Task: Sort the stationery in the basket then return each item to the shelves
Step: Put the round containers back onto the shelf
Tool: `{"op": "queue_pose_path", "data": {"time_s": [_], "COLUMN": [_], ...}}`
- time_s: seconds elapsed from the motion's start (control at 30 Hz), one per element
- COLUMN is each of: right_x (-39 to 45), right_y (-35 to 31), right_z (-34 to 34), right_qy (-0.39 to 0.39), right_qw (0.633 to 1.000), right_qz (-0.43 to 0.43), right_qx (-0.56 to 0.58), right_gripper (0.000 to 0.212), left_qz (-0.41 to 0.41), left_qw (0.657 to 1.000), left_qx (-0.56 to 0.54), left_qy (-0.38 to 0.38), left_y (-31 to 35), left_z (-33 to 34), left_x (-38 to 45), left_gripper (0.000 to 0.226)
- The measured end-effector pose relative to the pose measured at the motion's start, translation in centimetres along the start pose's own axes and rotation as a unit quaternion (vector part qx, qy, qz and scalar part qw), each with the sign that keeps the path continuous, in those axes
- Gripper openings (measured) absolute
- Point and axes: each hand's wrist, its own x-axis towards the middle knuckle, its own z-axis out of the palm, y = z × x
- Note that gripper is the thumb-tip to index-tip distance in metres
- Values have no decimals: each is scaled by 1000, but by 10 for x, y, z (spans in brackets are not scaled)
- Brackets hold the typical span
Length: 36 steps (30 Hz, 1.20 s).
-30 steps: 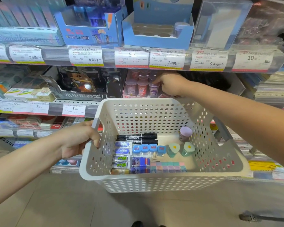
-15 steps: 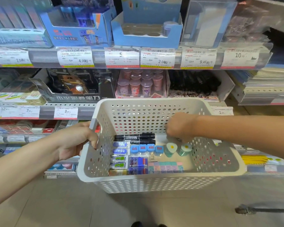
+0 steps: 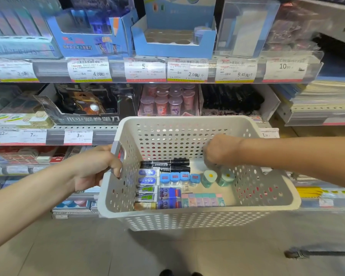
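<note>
While left hand (image 3: 96, 168) grips basket (image 3: 187, 218), right hand (image 3: 217, 150) inside, fingers down

Two shelves (image 3: 108, 69) with price tags (image 3: 89, 69) – blue display boxes (image 3: 173, 39) above, a tray of pink sharpeners (image 3: 168, 101) and black pens (image 3: 232, 99) below

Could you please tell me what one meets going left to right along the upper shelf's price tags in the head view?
2.0 tag → 4.00 tag → 5 tag → 2.0 tag → 9.45 tag → 10 tag.
</note>
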Motion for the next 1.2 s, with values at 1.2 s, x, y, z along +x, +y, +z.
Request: {"op": "queue_pose_path", "data": {"time_s": [1.2], "right_x": [33], "right_y": [84], "right_z": [-43], "right_qy": [323], "right_qw": [865], "right_qz": [230], "right_qx": [307], "right_gripper": [24], "left_qz": [-22], "left_qw": [999], "left_qx": [-23], "left_qy": [18], "left_y": [-3], "left_z": [-13], "left_x": [-7], "left_gripper": [64]}}
